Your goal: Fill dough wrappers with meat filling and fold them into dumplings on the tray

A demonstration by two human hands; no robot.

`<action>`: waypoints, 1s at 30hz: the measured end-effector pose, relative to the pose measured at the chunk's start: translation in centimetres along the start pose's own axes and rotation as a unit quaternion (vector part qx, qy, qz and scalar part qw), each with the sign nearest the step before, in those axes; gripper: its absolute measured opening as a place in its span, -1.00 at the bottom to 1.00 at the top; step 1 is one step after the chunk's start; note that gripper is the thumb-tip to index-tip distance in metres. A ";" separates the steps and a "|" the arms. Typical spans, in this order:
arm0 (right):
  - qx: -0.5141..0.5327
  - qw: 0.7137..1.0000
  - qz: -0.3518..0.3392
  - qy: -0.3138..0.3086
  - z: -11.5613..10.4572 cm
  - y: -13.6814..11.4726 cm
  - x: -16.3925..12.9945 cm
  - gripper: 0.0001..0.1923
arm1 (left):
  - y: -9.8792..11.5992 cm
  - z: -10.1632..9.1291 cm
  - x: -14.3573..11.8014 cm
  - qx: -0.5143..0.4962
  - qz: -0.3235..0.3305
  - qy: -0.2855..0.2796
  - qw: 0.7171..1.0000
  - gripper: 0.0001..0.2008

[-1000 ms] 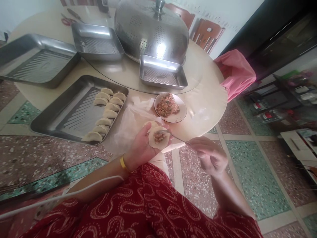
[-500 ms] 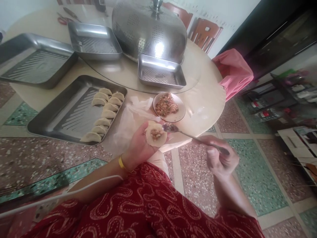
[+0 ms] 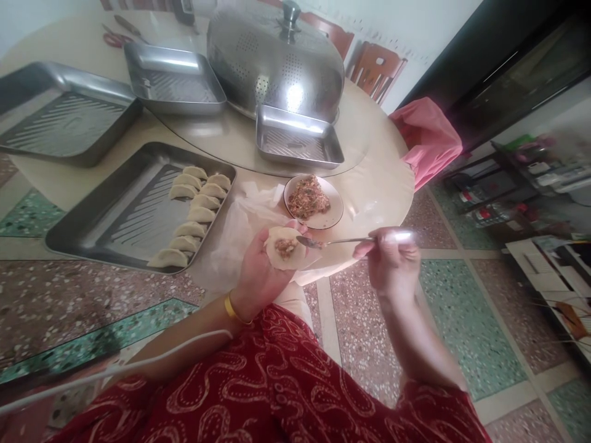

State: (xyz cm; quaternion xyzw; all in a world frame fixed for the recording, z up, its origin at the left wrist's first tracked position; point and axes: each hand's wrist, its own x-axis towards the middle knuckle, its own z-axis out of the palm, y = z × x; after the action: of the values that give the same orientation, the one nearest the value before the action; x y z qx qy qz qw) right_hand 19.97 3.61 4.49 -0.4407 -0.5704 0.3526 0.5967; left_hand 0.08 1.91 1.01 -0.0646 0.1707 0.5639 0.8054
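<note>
Cupped in my left hand [image 3: 256,274] is a round dumpling wrapper [image 3: 294,258] with a small mound of meat filling [image 3: 285,248] on its middle. My right hand [image 3: 392,264] is closed around the handle of a metal spoon [image 3: 344,240]. The spoon's bowl is at the right edge of the wrapper; whether they touch I cannot tell. Just beyond my left hand stands a white plate [image 3: 335,212] of minced filling [image 3: 308,197]. To the left, folded dumplings [image 3: 202,214] lie in rows along the right side of a large metal tray [image 3: 115,240].
Metal trays [image 3: 69,123], [image 3: 175,80] and a smaller one [image 3: 300,144] stand farther back. Behind them is a large perforated steel lid [image 3: 277,67]. Scissors [image 3: 115,40] lie at the far left. A crumpled plastic sheet [image 3: 235,227] lies beside the plate. A pink bag [image 3: 427,138] hangs at the table's right edge.
My right hand has moved left and slightly up, turning the spoon flatter, with its bowl now nearer the wrapper. My left hand has tilted the wrapper slightly and still holds it.
</note>
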 end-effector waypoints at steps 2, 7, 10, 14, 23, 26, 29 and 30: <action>0.026 0.999 0.038 0.026 0.5 1.0 0.1 -0.81 | 0.0 -0.1 0.1 0.001 0.002 0.012 1.000 -0.57; 0.036 0.998 0.046 0.032 0.5 2.2 -0.4 -0.81 | -0.1 -0.1 0.1 0.000 0.002 0.026 1.000 -0.59; 0.008 0.999 0.044 0.022 0.5 2.4 -0.5 -0.80 | -0.3 0.0 0.2 -0.002 -0.007 0.006 1.000 -0.56; -0.001 0.998 0.055 0.020 1.0 2.5 -0.9 -0.79 | -0.4 0.1 0.2 0.003 -0.021 0.007 1.000 -0.56; 0.026 0.998 0.025 0.044 0.4 1.5 -1.0 -0.82 | -0.3 0.1 0.2 0.007 -0.020 0.012 1.000 -0.55; 0.049 0.997 0.048 0.019 -0.6 1.3 -0.7 -0.76 | -0.3 0.0 0.2 0.013 -0.026 -0.001 1.000 -0.56; 0.066 0.993 0.095 -0.036 -0.9 1.6 -0.7 -0.74 | -0.4 0.0 0.2 0.026 -0.042 -0.010 0.999 -0.58; 0.068 0.991 0.105 -0.049 -0.8 1.8 -0.7 -0.73 | -0.4 0.1 0.2 0.031 -0.047 -0.007 0.998 -0.59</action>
State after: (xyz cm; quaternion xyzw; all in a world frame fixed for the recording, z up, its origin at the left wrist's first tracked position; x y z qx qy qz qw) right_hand 20.83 3.53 2.64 -0.4388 -0.5241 0.4730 0.5560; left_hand 0.56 1.92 1.00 -0.0435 0.1790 0.5207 0.8336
